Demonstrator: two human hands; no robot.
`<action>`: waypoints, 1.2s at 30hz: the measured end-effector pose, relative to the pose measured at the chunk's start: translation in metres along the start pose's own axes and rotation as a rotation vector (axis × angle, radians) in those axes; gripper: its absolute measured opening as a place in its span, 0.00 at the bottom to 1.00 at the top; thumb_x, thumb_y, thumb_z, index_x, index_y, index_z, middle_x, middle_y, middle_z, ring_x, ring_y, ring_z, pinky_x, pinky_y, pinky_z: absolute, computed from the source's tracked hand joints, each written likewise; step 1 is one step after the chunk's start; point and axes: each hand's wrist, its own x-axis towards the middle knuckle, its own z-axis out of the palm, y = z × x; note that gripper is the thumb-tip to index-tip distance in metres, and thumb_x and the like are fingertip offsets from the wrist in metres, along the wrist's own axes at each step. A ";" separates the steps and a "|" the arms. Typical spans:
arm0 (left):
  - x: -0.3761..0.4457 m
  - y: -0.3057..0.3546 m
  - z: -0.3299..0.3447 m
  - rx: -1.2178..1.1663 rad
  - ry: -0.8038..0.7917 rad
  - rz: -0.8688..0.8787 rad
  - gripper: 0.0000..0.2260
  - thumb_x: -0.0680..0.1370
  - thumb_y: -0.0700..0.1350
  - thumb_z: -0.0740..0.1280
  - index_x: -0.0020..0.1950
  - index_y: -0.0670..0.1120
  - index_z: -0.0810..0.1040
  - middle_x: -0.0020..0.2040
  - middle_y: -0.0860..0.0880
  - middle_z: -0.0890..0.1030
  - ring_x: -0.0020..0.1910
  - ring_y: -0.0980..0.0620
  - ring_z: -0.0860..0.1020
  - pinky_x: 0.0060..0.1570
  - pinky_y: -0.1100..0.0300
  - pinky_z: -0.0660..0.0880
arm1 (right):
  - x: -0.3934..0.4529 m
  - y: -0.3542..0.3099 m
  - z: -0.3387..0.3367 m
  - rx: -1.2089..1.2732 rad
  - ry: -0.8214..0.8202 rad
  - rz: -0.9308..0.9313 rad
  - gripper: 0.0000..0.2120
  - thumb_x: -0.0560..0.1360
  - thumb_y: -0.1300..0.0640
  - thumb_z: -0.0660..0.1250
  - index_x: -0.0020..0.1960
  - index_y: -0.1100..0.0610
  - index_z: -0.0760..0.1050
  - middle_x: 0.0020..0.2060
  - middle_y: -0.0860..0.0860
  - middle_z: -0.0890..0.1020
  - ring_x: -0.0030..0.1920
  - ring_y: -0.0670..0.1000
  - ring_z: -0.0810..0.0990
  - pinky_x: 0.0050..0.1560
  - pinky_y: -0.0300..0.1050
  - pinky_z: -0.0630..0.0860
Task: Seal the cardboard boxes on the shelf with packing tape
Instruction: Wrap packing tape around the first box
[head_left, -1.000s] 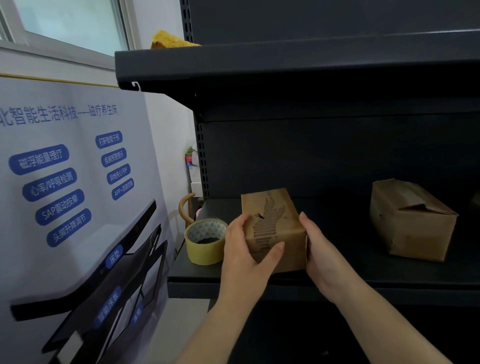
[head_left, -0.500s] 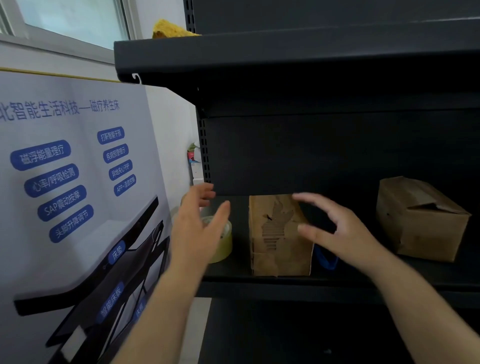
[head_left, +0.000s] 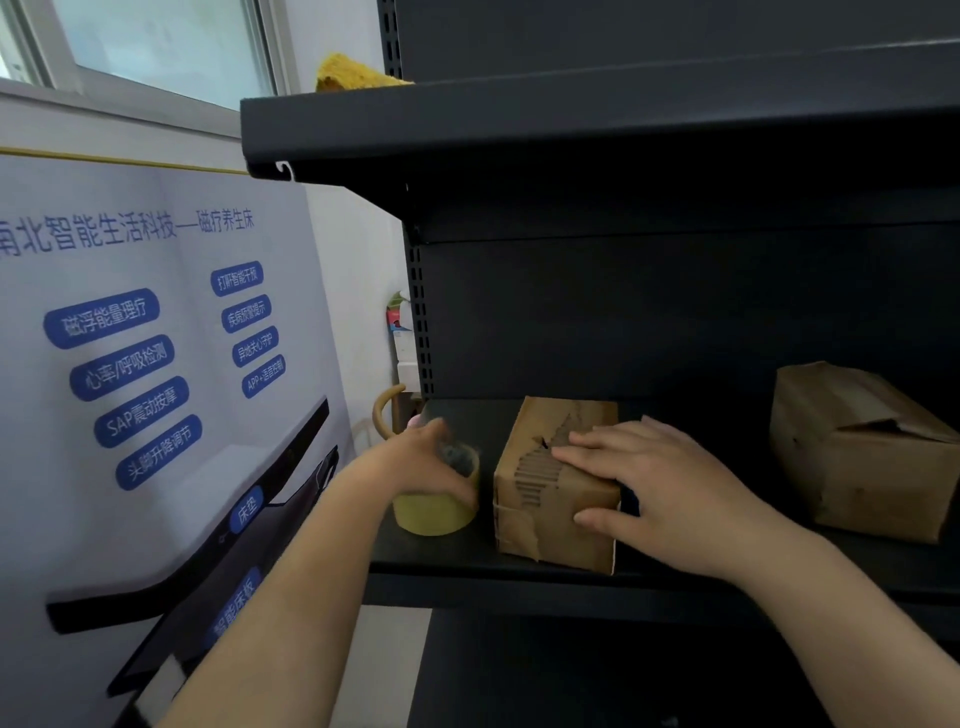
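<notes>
A small worn cardboard box with torn top paper stands near the front of the dark shelf. My right hand lies flat on its top, fingers straight, thumb against the right front corner. Left of the box sits a yellow roll of packing tape. My left hand curls over the roll's top and grips it. A second, larger cardboard box with loose flaps stands at the right of the same shelf.
An upper dark shelf overhangs the work area, with a yellow cloth on it. A printed poster board stands close on the left. A curved wooden handle shows behind the tape.
Both hands let go of the small box and lifted away. My left hand then dropped onto the tape roll and took hold of it; my right hand came down flat on the box top.
</notes>
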 end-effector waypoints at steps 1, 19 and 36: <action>-0.001 0.000 -0.002 -0.030 -0.022 0.018 0.40 0.63 0.55 0.75 0.70 0.49 0.61 0.68 0.46 0.64 0.64 0.44 0.67 0.60 0.51 0.70 | -0.001 -0.004 -0.001 -0.034 0.009 0.014 0.28 0.75 0.38 0.58 0.73 0.38 0.53 0.73 0.38 0.58 0.72 0.42 0.55 0.72 0.44 0.44; -0.112 -0.010 -0.061 -0.494 -0.068 0.418 0.31 0.55 0.53 0.74 0.57 0.62 0.72 0.53 0.55 0.77 0.52 0.53 0.77 0.43 0.61 0.77 | 0.014 -0.006 -0.012 0.013 -0.108 0.055 0.29 0.75 0.42 0.62 0.72 0.38 0.55 0.73 0.38 0.57 0.73 0.42 0.51 0.74 0.56 0.38; -0.114 0.014 -0.041 -0.486 -0.114 0.514 0.28 0.56 0.54 0.73 0.55 0.68 0.74 0.53 0.61 0.79 0.55 0.57 0.77 0.49 0.61 0.76 | 0.027 -0.063 -0.002 0.994 0.386 0.055 0.05 0.74 0.59 0.68 0.48 0.54 0.81 0.40 0.49 0.84 0.43 0.46 0.83 0.46 0.47 0.81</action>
